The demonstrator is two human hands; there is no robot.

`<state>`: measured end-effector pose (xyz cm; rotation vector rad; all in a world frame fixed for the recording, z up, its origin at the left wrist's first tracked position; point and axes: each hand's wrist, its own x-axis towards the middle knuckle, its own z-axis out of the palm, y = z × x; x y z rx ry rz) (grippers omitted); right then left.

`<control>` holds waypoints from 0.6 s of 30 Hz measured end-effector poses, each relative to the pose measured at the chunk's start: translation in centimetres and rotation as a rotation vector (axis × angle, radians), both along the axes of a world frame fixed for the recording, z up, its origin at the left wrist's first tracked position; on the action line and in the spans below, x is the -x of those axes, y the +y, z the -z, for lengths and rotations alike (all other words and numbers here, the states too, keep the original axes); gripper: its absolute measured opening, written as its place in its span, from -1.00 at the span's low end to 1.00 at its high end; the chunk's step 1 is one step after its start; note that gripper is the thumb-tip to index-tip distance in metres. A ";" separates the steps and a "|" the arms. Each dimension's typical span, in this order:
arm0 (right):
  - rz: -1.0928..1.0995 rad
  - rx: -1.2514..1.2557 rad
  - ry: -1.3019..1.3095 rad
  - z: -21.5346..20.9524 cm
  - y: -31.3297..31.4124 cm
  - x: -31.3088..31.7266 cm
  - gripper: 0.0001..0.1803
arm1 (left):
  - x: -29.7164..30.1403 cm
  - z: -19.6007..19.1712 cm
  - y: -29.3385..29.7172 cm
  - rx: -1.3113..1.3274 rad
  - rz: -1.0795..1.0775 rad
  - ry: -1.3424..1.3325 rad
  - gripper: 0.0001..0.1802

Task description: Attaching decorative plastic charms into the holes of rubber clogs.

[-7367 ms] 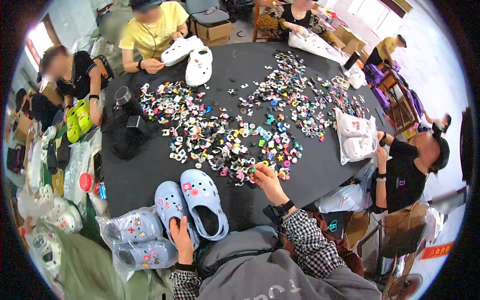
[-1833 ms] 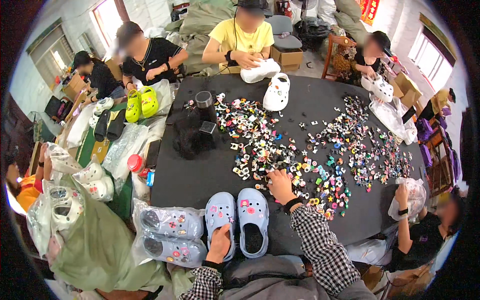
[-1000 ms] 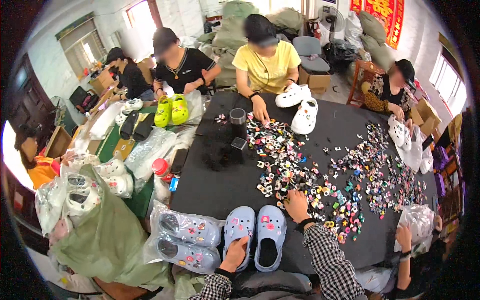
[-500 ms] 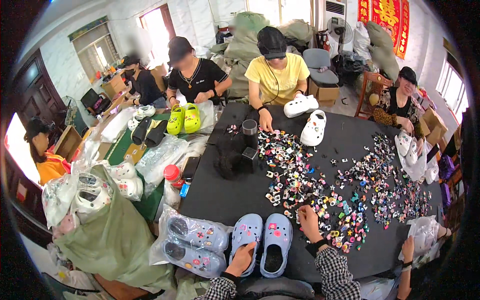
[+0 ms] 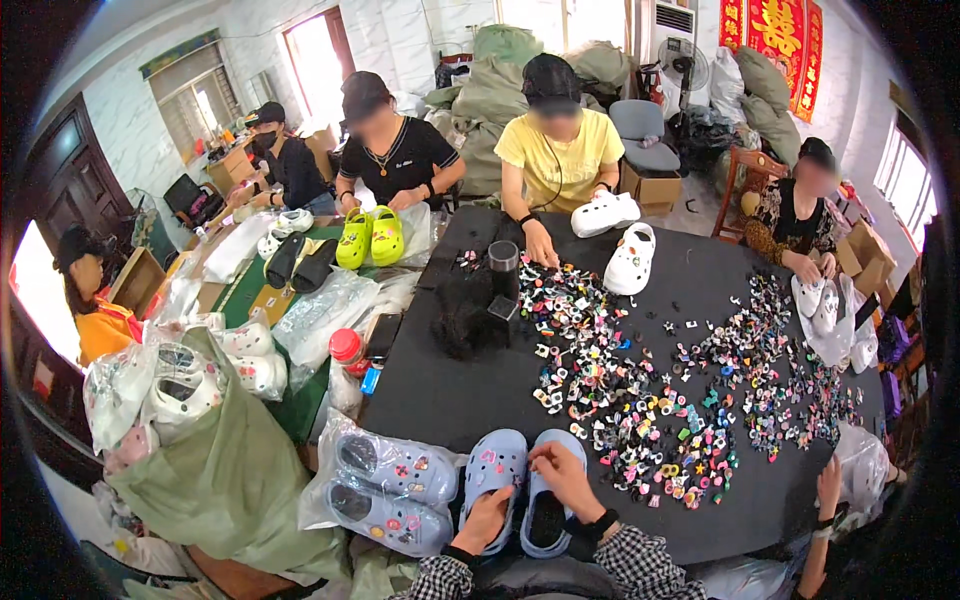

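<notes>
- Two loose blue clogs stand side by side on the black desk (image 5: 425, 390), in front of the person, toes pointing away.
- The left hand (image 5: 487, 516) grips the left clog (image 5: 496, 457) at its opening, thumb and fingers about the upper; a few charms sit on this clog's toe.
- The right hand (image 5: 560, 474) is over the right clog (image 5: 545, 522), fingers bent in and covering much of the toe; whether a charm is pinched there I cannot tell.
- Two more blue clogs (image 5: 392, 520) lie in one clear bag (image 5: 318, 492), just left of the loose two, with charms on both.
- One wide spread of small charms (image 5: 665, 450) covers the desk to the right, too many to count.
- Two white clogs (image 5: 630, 260) are at the far side, near a person in a yellow shirt (image 5: 560, 160).
- One dark cup (image 5: 503, 262) stands left of the charms.
- Two lime clogs (image 5: 386, 236) and one red-lidded jar (image 5: 346, 347) are on the green desk (image 5: 303, 412) at the left.
- Two white clogs (image 5: 824, 307) lie near the person at the far right (image 5: 800, 215).
</notes>
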<state>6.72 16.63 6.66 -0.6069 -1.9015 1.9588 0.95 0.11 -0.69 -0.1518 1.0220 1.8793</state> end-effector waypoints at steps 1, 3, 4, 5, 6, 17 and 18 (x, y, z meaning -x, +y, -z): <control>0.018 -0.122 -0.018 0.3 -0.4 0.0 -0.87 | 0.0 -0.2 0.1 -0.014 -0.029 0.022 -0.79; 0.064 -0.358 -0.015 1.1 -0.4 0.1 -0.85 | 0.2 -0.5 0.2 -0.022 -0.011 0.033 -0.77; 0.067 -0.357 -0.019 1.4 -0.4 -0.1 -0.85 | 0.2 -0.6 0.1 -0.028 0.006 0.042 -0.75; 0.092 -0.370 -0.032 1.6 -0.4 -0.3 -0.86 | -0.1 -0.7 0.0 -0.028 0.010 0.039 -0.75; 0.115 -0.387 -0.038 1.2 -0.3 -0.1 -0.86 | -0.2 -1.1 -0.1 -0.008 -0.006 0.032 -0.75; 0.118 -0.041 0.050 2.0 -0.4 0.5 -0.91 | 0.5 5.0 -1.8 0.323 0.270 0.877 -0.81; 0.123 -0.027 0.049 1.9 -0.3 0.4 -0.91 | 0.5 4.5 -1.4 0.195 0.207 0.613 -0.82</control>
